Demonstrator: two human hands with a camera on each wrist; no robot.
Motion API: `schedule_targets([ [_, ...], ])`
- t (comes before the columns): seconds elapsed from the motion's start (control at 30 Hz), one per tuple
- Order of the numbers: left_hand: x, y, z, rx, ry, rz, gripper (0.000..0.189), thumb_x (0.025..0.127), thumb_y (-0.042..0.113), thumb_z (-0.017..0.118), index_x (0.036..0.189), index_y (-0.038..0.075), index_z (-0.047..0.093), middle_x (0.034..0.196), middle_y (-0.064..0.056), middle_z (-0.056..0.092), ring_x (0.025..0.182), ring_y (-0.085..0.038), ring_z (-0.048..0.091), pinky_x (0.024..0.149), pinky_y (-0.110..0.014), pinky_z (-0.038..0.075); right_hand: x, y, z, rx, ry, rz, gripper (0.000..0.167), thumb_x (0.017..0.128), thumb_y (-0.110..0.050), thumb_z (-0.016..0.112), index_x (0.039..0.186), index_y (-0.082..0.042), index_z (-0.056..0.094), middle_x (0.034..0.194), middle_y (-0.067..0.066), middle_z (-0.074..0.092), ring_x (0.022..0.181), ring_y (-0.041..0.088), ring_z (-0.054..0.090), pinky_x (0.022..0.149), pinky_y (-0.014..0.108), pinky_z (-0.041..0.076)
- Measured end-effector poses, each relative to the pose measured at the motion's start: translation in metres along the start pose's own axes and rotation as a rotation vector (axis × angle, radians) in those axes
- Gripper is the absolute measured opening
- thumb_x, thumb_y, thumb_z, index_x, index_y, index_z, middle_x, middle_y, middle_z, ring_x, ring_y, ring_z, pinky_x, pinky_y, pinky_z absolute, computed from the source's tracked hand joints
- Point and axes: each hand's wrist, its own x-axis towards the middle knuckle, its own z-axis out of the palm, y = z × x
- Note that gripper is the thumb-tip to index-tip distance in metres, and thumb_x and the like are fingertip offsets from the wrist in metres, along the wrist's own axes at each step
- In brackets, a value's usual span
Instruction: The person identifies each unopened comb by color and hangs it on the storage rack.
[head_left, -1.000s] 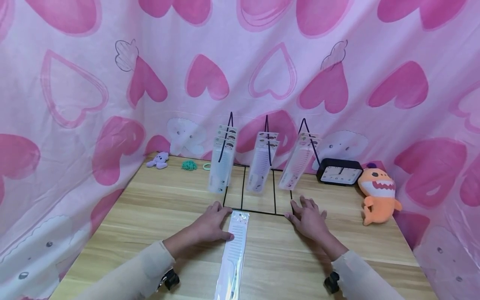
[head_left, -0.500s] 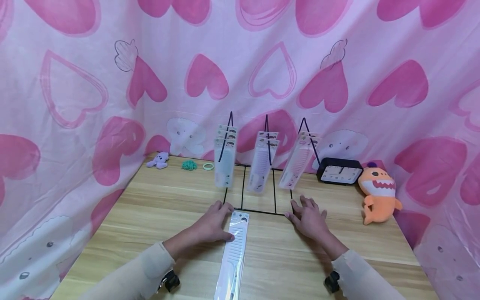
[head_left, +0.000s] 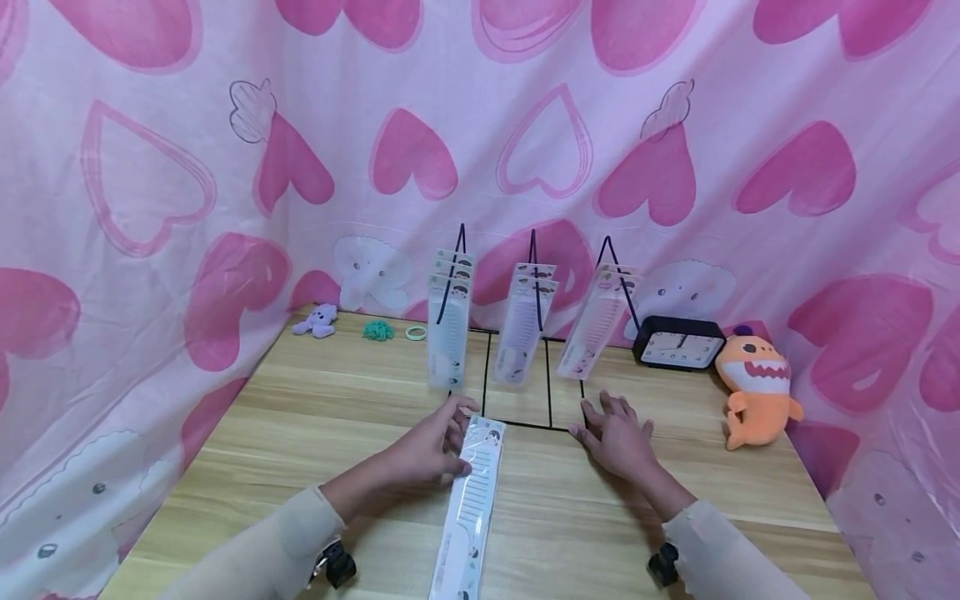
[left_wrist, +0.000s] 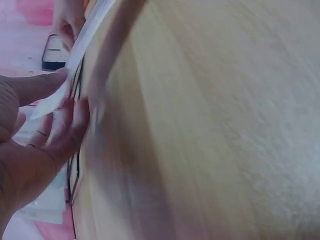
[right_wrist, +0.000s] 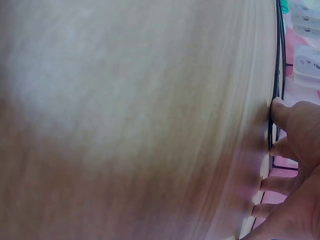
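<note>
A comb in a clear sleeve [head_left: 472, 500] slants up from the table's near side, its top end by the rack. My left hand [head_left: 426, 448] pinches its left edge. In the left wrist view the thumb lies above the comb pack [left_wrist: 87, 42] and the fingers below, with a shadow on the table beneath. My right hand [head_left: 618, 437] has its fingers spread at the front right corner of the black wire rack [head_left: 517, 424]; in the right wrist view its thumb [right_wrist: 280, 112] touches the wire. Packaged combs hang on the rack's left [head_left: 448, 325], middle [head_left: 525, 325] and right [head_left: 596, 325] hooks.
Behind the rack hangs a pink heart-patterned curtain [head_left: 412, 154]. A black clock [head_left: 678, 343] and an orange shark plush [head_left: 757, 396] stand at right. Along the back left lie a purple toy [head_left: 318, 321], a green tangle [head_left: 378, 331] and a pale ring [head_left: 416, 333].
My left fingers have come off the rack's front left corner and curled under the comb pack, whose top end has lifted and shifted slightly right. The left hanging combs swayed. My right hand stays put.
</note>
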Motion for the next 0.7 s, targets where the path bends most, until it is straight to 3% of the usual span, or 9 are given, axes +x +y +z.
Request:
schedule_targets([
  [0.1,-0.003,0.007,-0.004,-0.108,0.017,0.009,0.083,0.092,-0.001,0.086,0.156,0.038,0.049,0.142,-0.003,0.056,0.121,-0.023,0.067,0.100,-0.042,0.061,0.000,-0.001,0.000,0.004,0.002,0.003,0.065,0.111,-0.051,0.064,0.163,-0.014,0.056,0.177,0.030,0.032,0.162,0.064,0.027,0.113,0.099,0.018],
  [0.2,-0.007,0.017,-0.009,-0.157,0.054,0.056,0.084,0.092,-0.004,0.084,0.155,0.042,0.052,0.146,-0.005,0.053,0.123,-0.025,0.068,0.094,-0.039,0.064,0.000,-0.001,0.000,0.012,0.003,0.004,0.065,0.110,-0.050,0.065,0.163,-0.013,0.056,0.177,0.030,0.032,0.162,0.063,0.026,0.114,0.099,0.017],
  [0.33,-0.013,0.034,-0.016,-0.193,0.109,0.122,0.086,0.091,-0.007,0.085,0.156,0.038,0.052,0.144,-0.007,0.054,0.120,-0.027,0.071,0.089,-0.034,0.067,0.000,-0.002,-0.001,0.016,-0.002,0.007,0.065,0.110,-0.050,0.065,0.163,-0.013,0.056,0.178,0.030,0.032,0.162,0.063,0.025,0.114,0.099,0.016],
  [0.57,-0.022,0.060,-0.032,-0.202,0.190,0.188,0.076,0.094,-0.004,0.084,0.153,0.036,0.058,0.143,-0.005,0.063,0.117,-0.026,0.072,0.099,-0.033,0.067,-0.001,-0.001,0.000,0.008,-0.003,0.005,0.065,0.111,-0.050,0.064,0.163,-0.014,0.055,0.178,0.030,0.032,0.162,0.064,0.026,0.113,0.099,0.017],
  [0.7,-0.028,0.070,-0.040,-0.220,0.265,0.274,0.064,0.098,-0.001,0.081,0.153,0.025,0.060,0.135,-0.011,0.069,0.112,-0.028,0.073,0.094,-0.035,0.068,0.000,-0.001,0.000,0.009,0.001,0.004,0.065,0.111,-0.052,0.064,0.163,-0.013,0.056,0.177,0.031,0.032,0.162,0.064,0.025,0.113,0.099,0.017],
])
